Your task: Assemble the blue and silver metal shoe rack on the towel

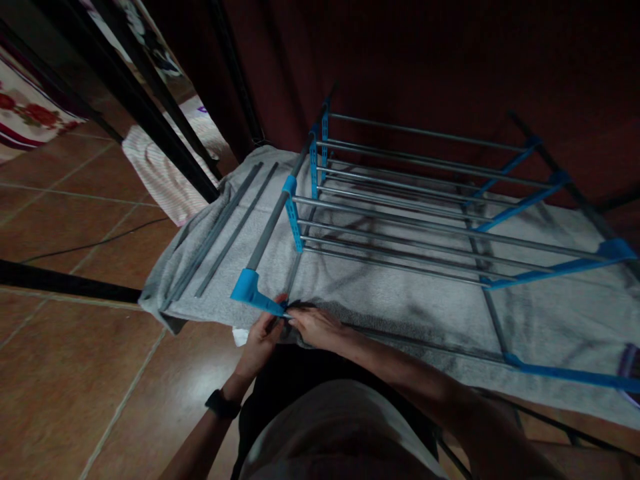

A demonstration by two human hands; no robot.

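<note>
A partly assembled rack of grey metal tubes and blue plastic connectors lies on a grey towel-like cloth. My left hand is closed around the lower end of the blue corner connector at the near left. Right beside it, my right hand pinches the end of the near metal tube where it meets that connector. The fingertips of both hands almost touch, and they partly hide the joint. Farther right, the same tube runs to another blue connector.
Several loose grey tubes lie on the cloth to the left. Black metal posts rise at the left, beyond which are a striped cloth and a tiled floor. A dark red panel stands behind the rack.
</note>
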